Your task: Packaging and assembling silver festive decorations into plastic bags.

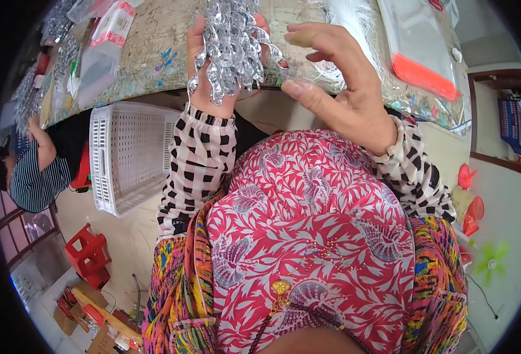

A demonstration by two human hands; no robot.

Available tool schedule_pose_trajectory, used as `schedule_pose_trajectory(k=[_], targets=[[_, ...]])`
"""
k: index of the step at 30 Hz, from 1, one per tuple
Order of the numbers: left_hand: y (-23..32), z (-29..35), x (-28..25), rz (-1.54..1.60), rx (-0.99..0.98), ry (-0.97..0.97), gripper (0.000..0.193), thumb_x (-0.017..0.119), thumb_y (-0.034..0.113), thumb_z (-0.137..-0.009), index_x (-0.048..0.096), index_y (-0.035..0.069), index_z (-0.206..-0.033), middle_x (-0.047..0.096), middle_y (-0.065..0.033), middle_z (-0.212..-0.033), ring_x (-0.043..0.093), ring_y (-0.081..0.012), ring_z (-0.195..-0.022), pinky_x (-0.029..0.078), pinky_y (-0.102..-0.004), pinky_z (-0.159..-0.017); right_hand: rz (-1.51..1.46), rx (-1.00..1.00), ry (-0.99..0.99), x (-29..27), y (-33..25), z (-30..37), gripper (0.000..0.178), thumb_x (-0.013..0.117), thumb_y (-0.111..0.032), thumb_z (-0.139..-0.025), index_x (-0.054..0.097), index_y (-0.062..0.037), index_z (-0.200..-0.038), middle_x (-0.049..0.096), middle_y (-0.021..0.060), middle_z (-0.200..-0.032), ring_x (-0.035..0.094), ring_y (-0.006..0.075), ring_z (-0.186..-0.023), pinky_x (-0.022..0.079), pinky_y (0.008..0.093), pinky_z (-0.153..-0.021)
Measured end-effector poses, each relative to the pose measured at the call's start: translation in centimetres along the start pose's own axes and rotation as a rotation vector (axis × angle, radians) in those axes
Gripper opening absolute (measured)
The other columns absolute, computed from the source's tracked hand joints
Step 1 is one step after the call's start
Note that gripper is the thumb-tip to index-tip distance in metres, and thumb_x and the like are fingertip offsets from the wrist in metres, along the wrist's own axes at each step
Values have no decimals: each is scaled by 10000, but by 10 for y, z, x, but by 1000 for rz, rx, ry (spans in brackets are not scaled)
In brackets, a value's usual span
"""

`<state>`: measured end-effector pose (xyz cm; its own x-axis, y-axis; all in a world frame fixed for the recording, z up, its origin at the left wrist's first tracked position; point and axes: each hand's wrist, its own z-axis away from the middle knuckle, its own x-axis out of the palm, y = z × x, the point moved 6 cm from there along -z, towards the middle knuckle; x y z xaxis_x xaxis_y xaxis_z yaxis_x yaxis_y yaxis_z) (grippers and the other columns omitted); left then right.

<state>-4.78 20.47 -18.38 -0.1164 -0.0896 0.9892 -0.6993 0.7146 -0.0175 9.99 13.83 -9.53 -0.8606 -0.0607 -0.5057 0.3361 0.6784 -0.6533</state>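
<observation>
Cradling silver twisted strands (232, 50) over the near edge of the table (163, 32), the left hand (204, 81) is too covered to tell its closure; the right hand (355, 97), thumb and fingers parted, hovers alongside.

Observed left forearm (195, 159) extended forward, left hand (203, 84) turned palm up, largely hidden. Noted right forearm (421, 168) angled forward and inward, right hand (352, 94) directed leftward, thumb (315, 99) and fingers (338, 50) curved, tips parted.
</observation>
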Motion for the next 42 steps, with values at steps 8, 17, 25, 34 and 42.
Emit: schedule_pose_trajectory(k=[8, 17, 25, 34, 42], targets=[[13, 4, 31, -181, 209, 195, 483, 520, 447, -872, 565, 3, -1059, 624, -223, -1005, 612, -341, -944, 517, -466, -834, -100, 15, 9, 10, -25, -24, 355, 645, -69, -834, 566, -28, -1178, 552, 119, -1236, 538, 211, -1084, 448, 316, -882], [16, 6, 61, -350, 325, 300, 548, 444, 439, -927, 548, -39, -1174, 632, -208, -1097, 654, -289, -900, 552, -375, -757, -196, 148, 42, 10, -36, -36, 257, 521, -68, -941, 553, 12, -1184, 529, 117, -1228, 523, 171, -1111, 435, 288, -930], [13, -6, 67, -317, 269, 242, 531, 457, 438, -924, 559, -35, -1143, 630, -211, -1094, 636, -279, -966, 536, -369, -800, -101, 73, 77, 0, -34, -48, 224, 514, -62, -947, 580, 12, -1148, 574, 110, -1152, 543, 178, -1070, 435, 279, -904], [18, -16, 62, -159, 188, 157, 548, 492, 455, -903, 499, -33, -1153, 580, -280, -1111, 585, -387, -1038, 502, -516, -878, -61, 43, 130, -11, -44, -57, 212, 546, -78, -927, 603, 11, -1110, 603, 113, -1098, 566, 177, -984, 441, 273, -862], [15, -20, 70, -237, 262, 269, 518, 505, 443, -899, 509, -26, -1118, 597, -268, -1075, 594, -380, -1026, 508, -498, -875, -89, -21, 125, -19, -42, -62, 198, 533, -50, -913, 612, 14, -1083, 620, 125, -1067, 589, 205, -979, 449, 295, -863]])
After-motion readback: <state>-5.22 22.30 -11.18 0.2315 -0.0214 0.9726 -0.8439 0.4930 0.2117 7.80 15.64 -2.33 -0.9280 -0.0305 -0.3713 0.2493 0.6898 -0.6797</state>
